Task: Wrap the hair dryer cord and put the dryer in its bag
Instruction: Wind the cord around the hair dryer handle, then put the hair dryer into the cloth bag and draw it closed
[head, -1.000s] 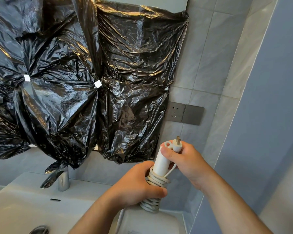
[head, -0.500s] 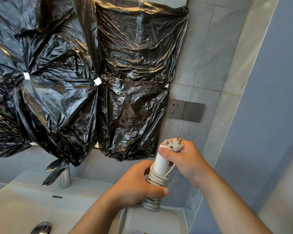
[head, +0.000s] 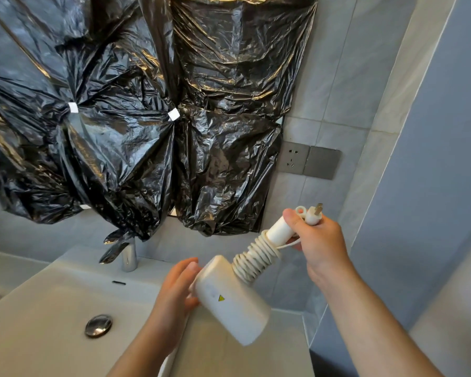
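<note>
While the right hand (head: 320,242) clamps its cord-coiled handle (head: 277,229), the slack left hand (head: 174,293) touches the dryer (head: 233,304).

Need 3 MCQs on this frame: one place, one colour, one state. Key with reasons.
1. Where is the wall socket?
A) on the floor
B) on the tiled wall, right of the black plastic
C) on a cabinet door

2. What colour is the hair dryer?
A) white
B) black
C) red

3. How is the cord?
A) plugged into the wall
B) hanging loose
C) coiled round the handle

Key: 1B, it sits on the tiles beside the plastic's right edge. 2A, body and handle are white. 3C, turns stack along the handle, and the right hand holds the plug.
</note>
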Demonstrator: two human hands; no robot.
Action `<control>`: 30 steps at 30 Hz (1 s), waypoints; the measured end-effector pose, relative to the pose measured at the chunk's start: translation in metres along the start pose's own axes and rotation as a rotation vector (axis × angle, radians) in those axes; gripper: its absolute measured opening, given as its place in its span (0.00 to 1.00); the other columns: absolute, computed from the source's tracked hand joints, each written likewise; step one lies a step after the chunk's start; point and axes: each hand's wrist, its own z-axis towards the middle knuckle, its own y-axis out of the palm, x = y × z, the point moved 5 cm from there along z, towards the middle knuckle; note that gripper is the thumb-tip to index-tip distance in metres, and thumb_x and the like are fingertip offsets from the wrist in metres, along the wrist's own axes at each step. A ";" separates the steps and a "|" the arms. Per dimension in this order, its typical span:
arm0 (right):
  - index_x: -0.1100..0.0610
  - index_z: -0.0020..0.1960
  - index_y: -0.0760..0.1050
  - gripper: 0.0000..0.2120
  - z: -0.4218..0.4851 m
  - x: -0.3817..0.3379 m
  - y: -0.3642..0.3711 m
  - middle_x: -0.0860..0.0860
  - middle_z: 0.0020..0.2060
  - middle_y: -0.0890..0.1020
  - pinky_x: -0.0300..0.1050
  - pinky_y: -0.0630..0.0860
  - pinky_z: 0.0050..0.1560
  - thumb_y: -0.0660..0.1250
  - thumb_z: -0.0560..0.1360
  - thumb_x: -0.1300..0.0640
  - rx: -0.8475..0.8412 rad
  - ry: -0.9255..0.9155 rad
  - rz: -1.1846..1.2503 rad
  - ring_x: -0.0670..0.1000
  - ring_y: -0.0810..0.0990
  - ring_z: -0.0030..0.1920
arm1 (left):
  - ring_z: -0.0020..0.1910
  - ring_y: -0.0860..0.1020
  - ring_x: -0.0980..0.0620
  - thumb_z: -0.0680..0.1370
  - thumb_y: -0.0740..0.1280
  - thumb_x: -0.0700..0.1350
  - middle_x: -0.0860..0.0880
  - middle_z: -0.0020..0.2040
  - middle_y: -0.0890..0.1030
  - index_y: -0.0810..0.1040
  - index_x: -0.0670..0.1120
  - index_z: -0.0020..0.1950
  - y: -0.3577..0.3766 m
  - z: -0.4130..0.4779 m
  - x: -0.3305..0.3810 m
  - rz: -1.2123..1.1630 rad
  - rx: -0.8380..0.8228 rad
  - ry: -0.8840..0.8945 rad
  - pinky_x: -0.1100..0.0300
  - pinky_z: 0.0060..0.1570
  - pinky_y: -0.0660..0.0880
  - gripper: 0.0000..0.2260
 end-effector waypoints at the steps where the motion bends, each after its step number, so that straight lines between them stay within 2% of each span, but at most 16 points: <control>1: 0.56 0.38 0.77 0.06 -0.001 0.004 -0.002 0.52 0.35 0.80 0.38 0.76 0.27 0.73 0.71 0.61 0.024 0.018 0.027 0.50 0.80 0.34 | 0.57 0.81 0.43 0.60 0.69 0.65 0.41 0.59 0.80 0.76 0.45 0.64 0.000 -0.007 -0.004 -0.031 -0.017 -0.014 0.47 0.52 0.78 0.37; 4: 0.54 0.41 0.77 0.05 -0.009 0.019 -0.005 0.52 0.38 0.81 0.41 0.78 0.31 0.73 0.72 0.60 0.074 0.101 0.124 0.50 0.81 0.37 | 0.51 0.83 0.44 0.59 0.74 0.63 0.40 0.55 0.83 0.78 0.46 0.63 0.006 -0.030 -0.007 -0.021 -0.066 -0.002 0.42 0.51 0.79 0.37; 6: 0.54 0.42 0.77 0.05 -0.016 0.028 -0.005 0.51 0.39 0.82 0.45 0.78 0.36 0.73 0.72 0.59 0.082 0.145 0.177 0.49 0.81 0.37 | 0.50 0.83 0.44 0.60 0.75 0.59 0.40 0.53 0.84 0.79 0.45 0.61 0.005 -0.044 -0.004 -0.004 -0.020 0.029 0.40 0.52 0.79 0.33; 9: 0.54 0.41 0.76 0.05 -0.030 0.040 -0.002 0.51 0.38 0.81 0.46 0.78 0.38 0.72 0.73 0.58 0.048 0.192 0.208 0.49 0.81 0.37 | 0.49 0.84 0.43 0.62 0.74 0.58 0.39 0.50 0.85 0.84 0.45 0.54 -0.006 -0.063 -0.001 0.012 0.102 0.058 0.41 0.49 0.81 0.25; 12: 0.54 0.42 0.76 0.06 -0.049 0.055 0.003 0.52 0.39 0.82 0.49 0.79 0.41 0.73 0.72 0.57 -0.014 0.231 0.193 0.50 0.82 0.40 | 0.43 0.84 0.47 0.61 0.73 0.59 0.43 0.45 0.85 0.86 0.49 0.48 -0.023 -0.085 0.002 0.020 0.208 0.068 0.49 0.40 0.83 0.21; 14: 0.53 0.43 0.76 0.05 -0.065 0.064 0.008 0.52 0.41 0.82 0.49 0.78 0.41 0.73 0.72 0.56 -0.063 0.248 0.177 0.51 0.82 0.41 | 0.40 0.83 0.49 0.59 0.73 0.60 0.45 0.42 0.84 0.85 0.45 0.49 -0.036 -0.101 0.002 0.021 0.301 0.059 0.54 0.35 0.80 0.25; 18: 0.52 0.45 0.77 0.04 -0.104 0.076 0.023 0.53 0.43 0.82 0.51 0.79 0.46 0.72 0.73 0.59 -0.228 0.262 0.157 0.53 0.82 0.44 | 0.42 0.80 0.46 0.59 0.71 0.63 0.43 0.44 0.83 0.81 0.42 0.53 -0.064 -0.138 -0.001 0.020 0.496 0.055 0.50 0.41 0.77 0.32; 21: 0.53 0.46 0.77 0.05 -0.133 0.084 0.038 0.52 0.44 0.82 0.50 0.79 0.45 0.71 0.73 0.61 -0.325 0.311 0.173 0.51 0.83 0.44 | 0.42 0.76 0.44 0.58 0.71 0.65 0.40 0.44 0.79 0.78 0.40 0.50 -0.085 -0.170 0.003 0.018 0.652 0.093 0.47 0.42 0.73 0.33; 25: 0.57 0.48 0.76 0.04 -0.174 0.088 0.066 0.53 0.44 0.81 0.50 0.79 0.46 0.70 0.74 0.62 -0.434 0.402 0.231 0.50 0.82 0.43 | 0.47 0.78 0.42 0.61 0.70 0.67 0.38 0.48 0.81 0.80 0.39 0.51 -0.113 -0.220 0.013 0.066 0.769 0.130 0.39 0.50 0.78 0.34; 28: 0.57 0.47 0.75 0.04 -0.206 0.085 0.088 0.54 0.44 0.80 0.49 0.80 0.46 0.69 0.74 0.63 -0.525 0.471 0.286 0.51 0.82 0.43 | 0.49 0.79 0.41 0.63 0.70 0.63 0.38 0.49 0.82 0.82 0.41 0.49 -0.134 -0.257 0.022 0.045 0.824 0.159 0.40 0.51 0.77 0.28; 30: 0.57 0.46 0.74 0.04 -0.225 0.082 0.101 0.54 0.42 0.80 0.48 0.83 0.45 0.68 0.74 0.64 -0.585 0.498 0.310 0.49 0.83 0.40 | 0.45 0.79 0.43 0.64 0.71 0.58 0.41 0.44 0.83 0.84 0.43 0.44 -0.147 -0.278 0.029 0.044 0.858 0.187 0.44 0.47 0.76 0.20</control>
